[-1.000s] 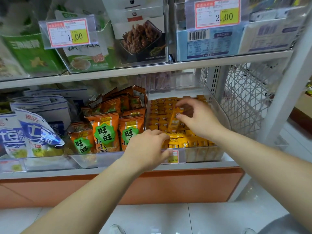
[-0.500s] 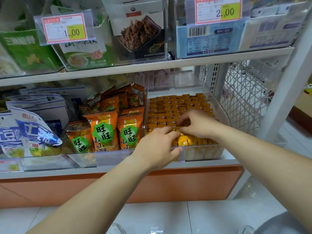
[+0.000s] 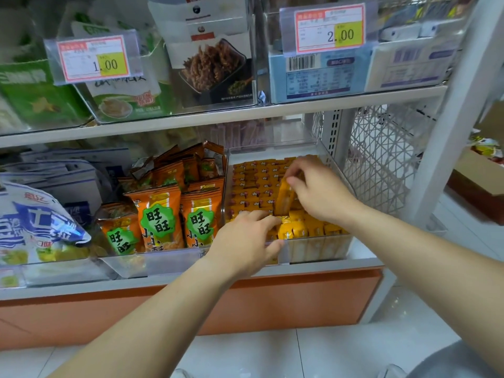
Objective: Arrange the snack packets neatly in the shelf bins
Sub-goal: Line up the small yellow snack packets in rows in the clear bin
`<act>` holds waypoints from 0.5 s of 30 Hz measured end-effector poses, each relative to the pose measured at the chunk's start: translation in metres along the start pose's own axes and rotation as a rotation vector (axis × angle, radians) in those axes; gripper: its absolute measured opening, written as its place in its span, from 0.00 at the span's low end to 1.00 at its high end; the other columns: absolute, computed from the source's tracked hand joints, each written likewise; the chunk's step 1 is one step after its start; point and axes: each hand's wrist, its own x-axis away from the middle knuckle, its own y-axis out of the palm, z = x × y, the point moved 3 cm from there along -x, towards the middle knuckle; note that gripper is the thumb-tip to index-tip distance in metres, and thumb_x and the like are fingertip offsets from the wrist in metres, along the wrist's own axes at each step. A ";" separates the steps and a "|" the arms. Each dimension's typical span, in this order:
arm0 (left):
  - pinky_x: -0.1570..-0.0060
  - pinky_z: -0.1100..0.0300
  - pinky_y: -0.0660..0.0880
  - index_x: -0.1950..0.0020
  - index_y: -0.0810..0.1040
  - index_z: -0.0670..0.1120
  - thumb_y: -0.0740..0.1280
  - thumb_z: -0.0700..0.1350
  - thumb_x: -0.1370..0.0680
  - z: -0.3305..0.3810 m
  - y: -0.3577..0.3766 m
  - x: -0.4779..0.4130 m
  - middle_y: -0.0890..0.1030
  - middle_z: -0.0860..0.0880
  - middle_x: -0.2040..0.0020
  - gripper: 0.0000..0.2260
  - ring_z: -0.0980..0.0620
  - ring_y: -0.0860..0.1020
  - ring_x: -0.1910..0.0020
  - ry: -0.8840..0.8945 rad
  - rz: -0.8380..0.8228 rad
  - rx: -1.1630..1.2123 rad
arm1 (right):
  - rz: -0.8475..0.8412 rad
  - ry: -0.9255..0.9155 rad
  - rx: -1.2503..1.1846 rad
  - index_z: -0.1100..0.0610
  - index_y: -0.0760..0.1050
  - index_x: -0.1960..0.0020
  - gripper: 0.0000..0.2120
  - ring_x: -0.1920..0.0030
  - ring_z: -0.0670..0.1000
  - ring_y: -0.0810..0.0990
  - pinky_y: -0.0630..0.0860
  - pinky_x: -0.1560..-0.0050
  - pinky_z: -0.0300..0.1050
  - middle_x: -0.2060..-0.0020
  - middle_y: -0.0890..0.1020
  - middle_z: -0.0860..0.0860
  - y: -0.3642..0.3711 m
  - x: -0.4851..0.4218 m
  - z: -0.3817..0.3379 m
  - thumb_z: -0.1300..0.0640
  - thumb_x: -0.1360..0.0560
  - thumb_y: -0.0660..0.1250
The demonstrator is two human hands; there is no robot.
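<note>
Head view: pale floor tiles [image 3: 245,353] lie below an orange shelf base [image 3: 300,301]. Left hand [image 3: 245,241] curls loosely over the clear bin [image 3: 319,249] front edge, fingertips touching yellow packets [image 3: 297,230]. Farther in, right hand [image 3: 321,192] pinches one packet [image 3: 285,197] upright above the packed rows. Wire mesh [image 3: 381,159] bounds the right.

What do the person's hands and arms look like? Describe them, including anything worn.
Both arms are bare as far up as the frame shows: no sleeves in sight. The left hand and right hand wear no gloves, and no rings, watch or wristband are visible. No markings are visible.
</note>
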 end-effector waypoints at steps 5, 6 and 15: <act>0.44 0.57 0.76 0.33 0.76 0.53 0.64 0.58 0.21 -0.004 -0.019 -0.006 0.80 0.55 0.41 0.18 0.56 0.77 0.43 -0.129 0.224 0.431 | 0.147 0.218 -0.456 0.45 0.70 0.54 0.08 0.65 0.48 0.85 0.83 0.61 0.49 0.54 0.80 0.49 -0.027 0.018 -0.005 0.55 0.17 0.61; 0.49 0.60 0.77 0.35 0.77 0.52 0.64 0.57 0.20 -0.006 -0.023 -0.007 0.82 0.56 0.45 0.17 0.58 0.79 0.47 -0.217 0.275 0.602 | 0.160 0.191 -0.465 0.44 0.71 0.54 0.08 0.63 0.48 0.85 0.84 0.57 0.51 0.53 0.80 0.46 -0.029 0.022 -0.009 0.55 0.18 0.62; 0.61 0.59 0.81 0.33 0.73 0.44 0.71 0.44 0.22 -0.007 -0.024 -0.006 0.85 0.45 0.47 0.18 0.47 0.85 0.52 -0.471 0.135 1.549 | -0.152 -0.070 -0.507 0.48 0.82 0.58 0.07 0.51 0.42 0.83 0.81 0.50 0.41 0.53 0.84 0.45 -0.010 0.038 -0.040 0.60 0.28 0.75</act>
